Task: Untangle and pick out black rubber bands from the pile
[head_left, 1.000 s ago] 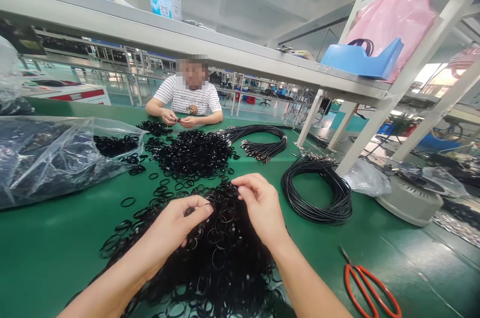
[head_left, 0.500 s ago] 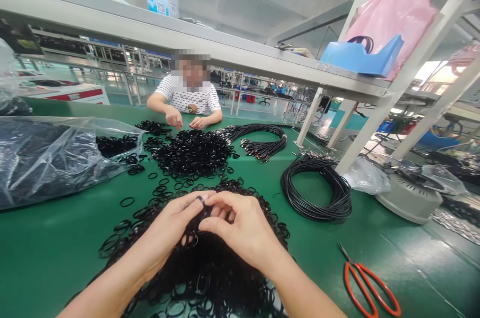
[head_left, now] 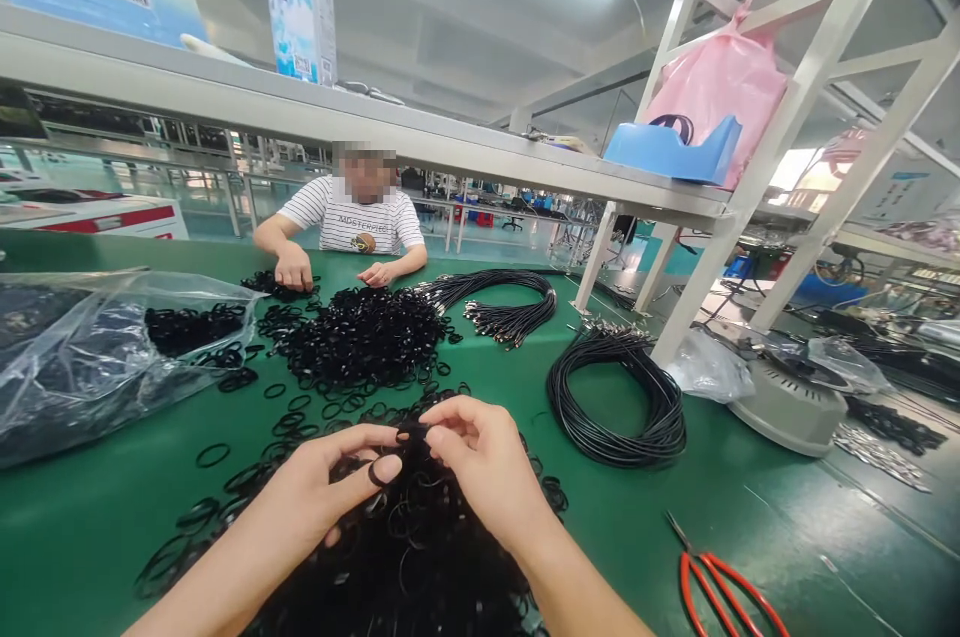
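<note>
My left hand [head_left: 330, 482] is above a near pile of thin black rings [head_left: 420, 557], which look like rubber rings. One black ring [head_left: 384, 472] loops around its thumb tip, and the index fingertip touches another dark ring held between both hands. My right hand [head_left: 480, 457] pinches at that same ring with thumb and index finger. The exact edges of this ring blend into the dark pile behind it. Loose rings [head_left: 213, 455] are scattered on the green table to the left of the pile.
Beyond lies a second ring heap [head_left: 360, 337], with a clear plastic bag [head_left: 90, 367] on the left. Coiled black cables [head_left: 615, 407], red-handled scissors [head_left: 720, 587] and a grey round device [head_left: 787, 407] are on the right. Across the table [head_left: 622, 537] sits a co-worker [head_left: 360, 217]. A shelf [head_left: 450, 142] spans overhead.
The view has tilted up and shifted slightly right. My left thumb has moved apart from the index finger, showing a ring around it. The co-worker's hand has moved to the small pile at the side.
</note>
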`<state>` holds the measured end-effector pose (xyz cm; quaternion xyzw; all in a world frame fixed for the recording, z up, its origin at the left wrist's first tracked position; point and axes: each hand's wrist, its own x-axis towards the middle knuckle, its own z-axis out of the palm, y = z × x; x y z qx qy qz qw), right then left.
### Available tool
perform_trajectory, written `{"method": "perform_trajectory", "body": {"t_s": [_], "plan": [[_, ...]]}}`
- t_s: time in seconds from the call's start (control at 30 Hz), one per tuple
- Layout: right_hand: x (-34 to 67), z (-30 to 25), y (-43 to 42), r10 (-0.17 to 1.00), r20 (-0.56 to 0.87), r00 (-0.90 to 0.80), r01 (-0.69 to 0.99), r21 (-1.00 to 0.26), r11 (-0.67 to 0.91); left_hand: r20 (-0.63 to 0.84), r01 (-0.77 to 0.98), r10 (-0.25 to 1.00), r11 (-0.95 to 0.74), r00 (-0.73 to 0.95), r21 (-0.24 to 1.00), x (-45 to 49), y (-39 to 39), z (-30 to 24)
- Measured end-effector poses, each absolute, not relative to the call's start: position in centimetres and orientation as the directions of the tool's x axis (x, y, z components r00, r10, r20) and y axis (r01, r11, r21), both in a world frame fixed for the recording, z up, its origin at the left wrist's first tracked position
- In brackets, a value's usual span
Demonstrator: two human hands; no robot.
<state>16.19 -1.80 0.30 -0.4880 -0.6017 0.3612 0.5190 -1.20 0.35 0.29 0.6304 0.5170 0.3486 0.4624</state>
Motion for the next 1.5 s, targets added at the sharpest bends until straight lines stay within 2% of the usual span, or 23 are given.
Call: {"method": "perform_trajectory", "body": {"t_s": [0.13, 0.3, 0.5, 0.63, 0.77, 0.87, 0.97, 1.03, 1.23, 1.3, 1.43, 1.5], "plan": [[16.1, 0.2, -1.8, 0.972, 0.233, 0.014, 0.147, -0.962, 0.229, -0.044, 0.446, 0.963, -0.083, 0.267, 0.891, -1.7, 0.6, 0.6], [16.1, 0.4, -1.9, 0.971, 0.238, 0.023, 0.194, -0.954, 0.229, 0.055, 0.408, 0.955, -0.176, 0.291, 0.896, -2.2, 0.9, 1.2], [16.0, 0.6, -2.2, 0.961, 0.274, 0.017, 0.294, -0.920, 0.258, -0.068, 0.412, 0.971, -0.033, 0.228, 0.911, -1.6, 0.2, 1.3], [15.7, 0.4, -2.3, 0.957, 0.286, -0.043, 0.294, -0.912, 0.286, -0.066, 0.359, 0.963, -0.033, 0.262, 0.933, -1.2, -0.2, 1.4], [16.2, 0.3, -1.8, 0.944, 0.323, 0.066, 0.354, -0.892, 0.281, -0.080, 0.371, 0.965, -0.018, 0.249, 0.929, -1.2, 0.0, 1.2], [16.9, 0.4, -1.5, 0.918, 0.380, 0.115, 0.494, -0.824, 0.279, -0.110, 0.334, 0.968, 0.029, 0.226, 0.942, -1.5, 0.2, 0.7], [17.2, 0.7, -1.8, 0.885, 0.460, 0.069, 0.653, -0.692, 0.308, -0.133, 0.269, 0.962, 0.066, 0.240, 0.961, -1.5, 0.3, 0.4], [16.7, 0.9, -2.4, 0.860, 0.508, 0.042, 0.690, -0.637, 0.343, -0.124, 0.251, 0.963, 0.062, 0.240, 0.966, -1.3, 0.2, 0.3], [14.7, 0.8, -3.5, 0.900, 0.428, -0.085, 0.489, -0.769, 0.412, -0.097, 0.262, 0.963, 0.028, 0.252, 0.965, -0.4, -0.3, 0.3], [14.8, 0.7, -3.3, 0.902, 0.427, -0.062, 0.445, -0.797, 0.408, -0.100, 0.257, 0.960, 0.030, 0.262, 0.966, -0.3, -0.4, 0.2], [15.6, 1.0, -3.1, 0.902, 0.431, 0.018, 0.476, -0.797, 0.371, -0.111, 0.186, 0.961, 0.064, 0.255, 0.981, -0.6, -0.5, 0.3], [15.7, 1.1, -3.1, 0.902, 0.432, -0.029, 0.487, -0.781, 0.390, -0.110, 0.142, 0.958, 0.074, 0.266, 0.987, -0.7, -0.5, 0.4]]}}
